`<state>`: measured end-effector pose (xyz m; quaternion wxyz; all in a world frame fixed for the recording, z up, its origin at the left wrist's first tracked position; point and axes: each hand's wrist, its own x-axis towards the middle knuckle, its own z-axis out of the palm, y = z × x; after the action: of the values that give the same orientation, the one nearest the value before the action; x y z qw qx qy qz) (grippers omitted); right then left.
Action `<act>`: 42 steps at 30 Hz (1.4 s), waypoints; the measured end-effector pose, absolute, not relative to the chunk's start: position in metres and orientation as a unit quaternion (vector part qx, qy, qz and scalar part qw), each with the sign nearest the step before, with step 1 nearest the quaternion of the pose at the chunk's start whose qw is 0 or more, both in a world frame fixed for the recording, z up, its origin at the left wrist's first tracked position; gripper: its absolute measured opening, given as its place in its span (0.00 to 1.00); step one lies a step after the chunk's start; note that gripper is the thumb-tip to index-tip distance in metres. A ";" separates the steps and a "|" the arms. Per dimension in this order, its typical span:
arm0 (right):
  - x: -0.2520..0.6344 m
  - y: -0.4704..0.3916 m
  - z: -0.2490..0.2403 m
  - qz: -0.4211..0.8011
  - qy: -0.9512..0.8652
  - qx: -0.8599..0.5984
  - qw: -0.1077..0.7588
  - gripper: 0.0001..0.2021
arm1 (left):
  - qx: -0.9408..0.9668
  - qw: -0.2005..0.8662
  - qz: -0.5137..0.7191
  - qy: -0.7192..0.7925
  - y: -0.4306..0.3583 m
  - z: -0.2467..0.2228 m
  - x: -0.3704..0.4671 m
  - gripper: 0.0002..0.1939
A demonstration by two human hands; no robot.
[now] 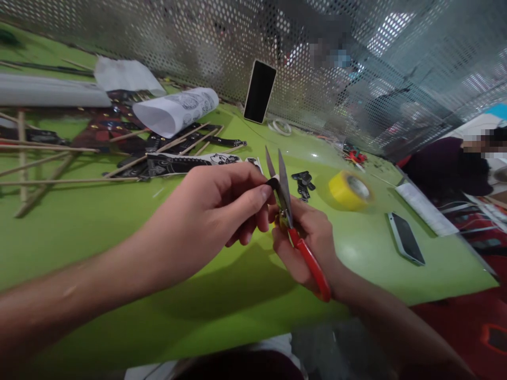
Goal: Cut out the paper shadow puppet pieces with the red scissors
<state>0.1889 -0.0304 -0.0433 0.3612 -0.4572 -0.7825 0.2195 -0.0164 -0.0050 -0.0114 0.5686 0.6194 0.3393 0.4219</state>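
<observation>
Small black piece [272,183], mostly hidden in the pinch of the left fingers [249,205], right fingers [287,256] around partly covered scissors [295,238].

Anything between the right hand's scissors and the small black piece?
Nothing visible. The right hand holds the scissors, blades apart, right beside the black piece pinched in the left hand; contact is unclear.

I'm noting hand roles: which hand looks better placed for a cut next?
Probably the right hand: it holds the red-handled scissors, blades parted. The left hand pinches a small black piece beside them, so seems better suited to steadying.
</observation>
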 end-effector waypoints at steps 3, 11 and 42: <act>0.186 -0.031 -0.041 0.229 -0.779 -0.448 0.374 0.08 | 0.631 0.557 0.416 0.344 -0.006 -0.012 -0.018 0.10; 0.185 -0.032 -0.042 0.208 -0.784 -0.437 0.389 0.11 | 0.628 0.546 0.429 0.352 -0.007 -0.012 -0.019 0.11; 0.185 -0.034 -0.041 0.197 -0.798 -0.423 0.381 0.12 | 0.602 0.567 0.427 0.364 -0.012 -0.009 -0.020 0.13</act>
<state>0.1845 -0.0336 -0.0405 0.3808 -0.4234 -0.7980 0.1970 -0.0199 -0.0121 -0.0091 0.5672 0.6023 0.3644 0.4275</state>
